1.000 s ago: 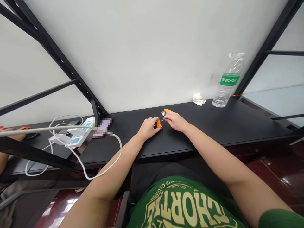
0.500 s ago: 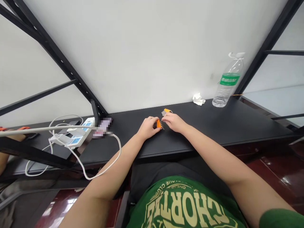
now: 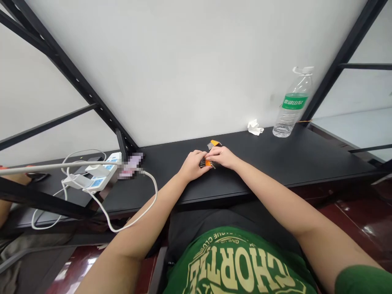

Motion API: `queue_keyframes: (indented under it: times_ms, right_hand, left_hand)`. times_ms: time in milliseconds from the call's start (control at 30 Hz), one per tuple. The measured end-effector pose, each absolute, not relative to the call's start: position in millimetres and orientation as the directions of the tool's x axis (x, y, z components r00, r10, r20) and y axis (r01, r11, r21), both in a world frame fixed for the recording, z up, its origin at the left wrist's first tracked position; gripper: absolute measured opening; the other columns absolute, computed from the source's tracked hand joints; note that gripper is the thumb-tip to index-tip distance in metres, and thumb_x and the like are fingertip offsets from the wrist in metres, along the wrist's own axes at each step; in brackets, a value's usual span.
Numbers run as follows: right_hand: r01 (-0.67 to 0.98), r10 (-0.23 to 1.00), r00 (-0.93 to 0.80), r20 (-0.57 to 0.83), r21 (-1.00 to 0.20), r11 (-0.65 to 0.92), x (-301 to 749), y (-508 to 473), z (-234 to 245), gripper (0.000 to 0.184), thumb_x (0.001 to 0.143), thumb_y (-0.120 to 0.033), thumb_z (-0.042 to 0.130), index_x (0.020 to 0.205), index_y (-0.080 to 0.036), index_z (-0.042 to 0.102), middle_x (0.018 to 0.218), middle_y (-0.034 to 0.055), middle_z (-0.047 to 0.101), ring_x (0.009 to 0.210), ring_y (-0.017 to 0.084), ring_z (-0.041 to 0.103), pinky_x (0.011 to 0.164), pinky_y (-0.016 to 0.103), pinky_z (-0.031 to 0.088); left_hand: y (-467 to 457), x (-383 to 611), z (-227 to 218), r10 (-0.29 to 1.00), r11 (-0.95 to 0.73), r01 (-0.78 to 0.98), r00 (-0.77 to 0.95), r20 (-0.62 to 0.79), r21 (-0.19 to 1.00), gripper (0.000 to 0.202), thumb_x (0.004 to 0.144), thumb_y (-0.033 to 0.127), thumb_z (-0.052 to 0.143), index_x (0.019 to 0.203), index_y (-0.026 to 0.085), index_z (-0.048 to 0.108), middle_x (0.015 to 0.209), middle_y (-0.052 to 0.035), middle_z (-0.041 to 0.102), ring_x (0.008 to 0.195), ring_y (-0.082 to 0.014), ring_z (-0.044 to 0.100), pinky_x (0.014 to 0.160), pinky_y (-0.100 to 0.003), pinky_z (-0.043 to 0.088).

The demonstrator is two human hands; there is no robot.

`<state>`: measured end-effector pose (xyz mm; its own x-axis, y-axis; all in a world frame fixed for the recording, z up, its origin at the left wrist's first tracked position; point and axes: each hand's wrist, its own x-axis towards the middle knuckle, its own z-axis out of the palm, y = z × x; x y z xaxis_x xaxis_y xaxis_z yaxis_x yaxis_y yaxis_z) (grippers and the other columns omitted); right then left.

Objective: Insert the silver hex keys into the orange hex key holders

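Observation:
My left hand (image 3: 192,165) is closed around a small orange holder (image 3: 208,162) with several thin dark metal rods through it; it looks like a hex key set. Fingers of my right hand (image 3: 224,157) are pinched together at the holder's upper edge, touching it. What lies between those fingertips, perhaps a single rod, is hidden. Just behind my hands a second yellow-orange holder (image 3: 215,143) with several metal rods lies on the black tabletop (image 3: 165,159).
A clear water bottle (image 3: 292,104) with a green label stands at the back right, beside a crumpled white tissue (image 3: 255,127). To the left lie a white power strip (image 3: 102,175) and a blurred phone (image 3: 131,165). A white cable (image 3: 154,192) loops over the front edge near my left forearm.
My right hand has moved slightly left, its fingertips now against the orange holder. The holder has turned a little in my left hand.

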<state>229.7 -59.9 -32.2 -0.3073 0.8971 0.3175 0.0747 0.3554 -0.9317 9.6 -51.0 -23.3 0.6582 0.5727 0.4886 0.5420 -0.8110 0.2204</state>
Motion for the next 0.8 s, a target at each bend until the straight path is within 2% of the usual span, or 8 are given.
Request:
queue_keyframes:
  times_ms: [100,233,467,600,800]
  right_hand:
    - [0.026,0.912,-0.323,0.252,-0.961,0.275,228.6,-59.9,-33.6,0.033,0.078,-0.045,0.084,0.101,-0.020,0.085,0.095,0.0053,0.072,0.064,0.013,0.057,0.058,0.029,0.051]
    - [-0.022,0.920,-0.339,0.197,-0.979,0.201,228.8,-61.9,-32.1,0.037,0.081,-0.042,0.081,0.110,-0.018,0.082,0.080,0.0033,0.072,0.059,0.013,0.058,0.058,0.030,0.052]
    - [-0.144,0.931,-0.275,0.241,-0.968,0.207,225.8,-65.5,-28.1,0.030,0.076,-0.043,0.086,0.089,-0.018,0.077,0.067,0.0011,0.068,0.058,0.015,0.061,0.055,0.031,0.051]
    - [-0.228,0.938,-0.304,0.169,-0.968,0.100,225.8,-64.2,-30.5,0.035,0.070,-0.045,0.091,0.085,-0.017,0.076,0.066,0.0023,0.068,0.055,0.015,0.059,0.052,0.030,0.048]
    - [-0.204,0.938,-0.341,0.070,-0.979,-0.001,225.4,-65.2,-29.6,0.037,0.070,-0.045,0.090,0.077,-0.018,0.065,0.055,-0.0021,0.059,0.048,0.011,0.054,0.045,0.023,0.041]
  left_hand:
    - [-51.1,9.8,-23.3,0.581,-0.804,0.548,0.641,0.502,0.230,0.039,0.085,0.037,0.079,0.118,0.022,0.064,0.113,-0.0087,0.071,0.111,-0.0275,0.064,0.097,-0.044,0.051]
    - [-49.4,7.4,-24.6,0.596,-0.793,0.552,0.615,0.517,0.257,0.043,0.085,0.037,0.079,0.122,0.023,0.062,0.114,-0.0077,0.071,0.112,-0.0269,0.064,0.099,-0.044,0.052]
    - [-51.1,7.8,-23.2,0.614,-0.782,0.544,0.586,0.529,0.305,0.039,0.086,0.038,0.078,0.119,0.025,0.063,0.112,-0.0061,0.071,0.108,-0.0251,0.065,0.098,-0.042,0.053]
    - [-52.3,8.1,-22.7,0.614,-0.782,0.547,0.596,0.517,0.298,0.040,0.085,0.039,0.080,0.119,0.025,0.063,0.112,-0.0070,0.071,0.110,-0.0264,0.064,0.100,-0.043,0.052]
    - [-52.5,8.0,-23.4,0.585,-0.799,0.551,0.615,0.530,0.242,0.043,0.085,0.039,0.080,0.121,0.023,0.062,0.113,-0.0086,0.071,0.110,-0.0273,0.064,0.098,-0.043,0.051]
